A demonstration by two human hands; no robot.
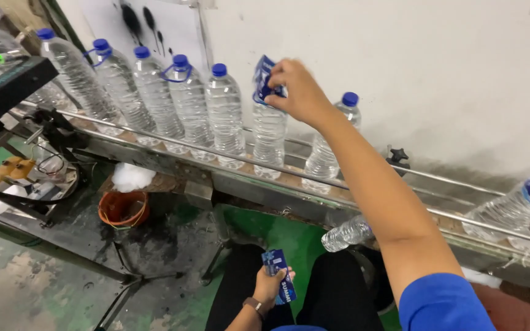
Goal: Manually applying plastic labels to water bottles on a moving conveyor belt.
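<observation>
Two hands busy | my right hand [299, 92] pinches a blue label [263, 79] over a bottle [269, 132] on the conveyor [277, 175], mid-rail | my left hand [271, 285] grips blue labels [280, 276] at my lap

Blue short sleeve [440, 303] on the right arm, black trousers [338, 294] — a brown-strapped wristwatch [254, 304] on the left wrist

A white wall [400, 73], stained dark near its base, stands behind a metal conveyor [289, 184]. The floor [26, 288] is worn green and grey. An orange bucket [124, 208] sits below.
</observation>
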